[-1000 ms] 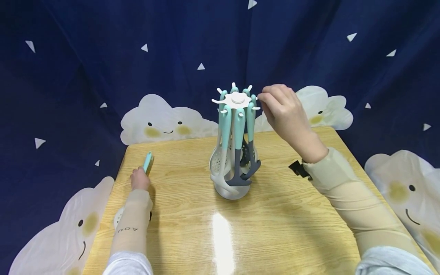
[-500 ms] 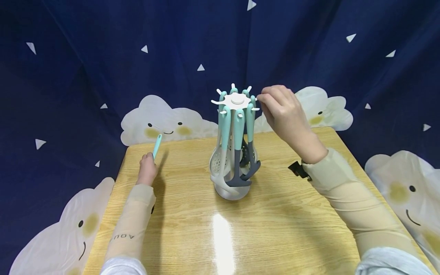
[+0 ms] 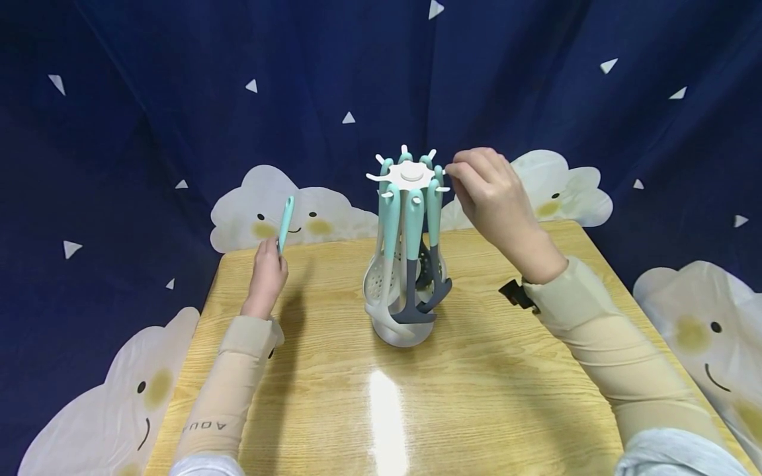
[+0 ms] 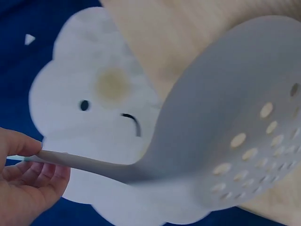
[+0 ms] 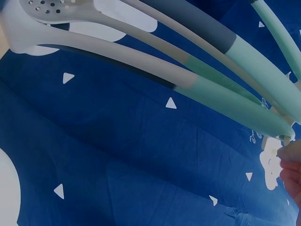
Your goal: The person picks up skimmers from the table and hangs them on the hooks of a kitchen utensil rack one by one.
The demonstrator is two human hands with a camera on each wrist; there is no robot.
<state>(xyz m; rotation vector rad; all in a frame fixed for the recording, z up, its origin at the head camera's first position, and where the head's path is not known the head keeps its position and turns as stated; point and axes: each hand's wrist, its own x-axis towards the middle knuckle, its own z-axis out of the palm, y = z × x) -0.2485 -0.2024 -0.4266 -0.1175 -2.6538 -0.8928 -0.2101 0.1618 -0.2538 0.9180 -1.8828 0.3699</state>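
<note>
My left hand [image 3: 267, 276] pinches a skimmer between thumb and fingers, near where its mint handle [image 3: 286, 218] meets the grey neck. Its round, perforated grey head [image 4: 225, 117] fills much of the left wrist view. In the head view my arm hides that head. At the table's middle stands a rotating utensil rack, with a white hooked top [image 3: 412, 173] and a round base [image 3: 402, 337]. My right hand [image 3: 497, 201] pinches a hook at the rack's right side. Right by those fingertips in the right wrist view hangs a mint-handled utensil [image 5: 225, 103].
Several utensils hang around the rack, among them a pale perforated one [image 3: 375, 281] and a dark grey one [image 3: 412, 291]. The wooden table [image 3: 333, 396] reaches back to a navy curtain [image 3: 297, 66] with cloud shapes.
My left hand has lifted the skimmer from the table's left side, moving up, forward and slightly right. Its handle has swung more upright. My right hand stays at the rack's hook.
</note>
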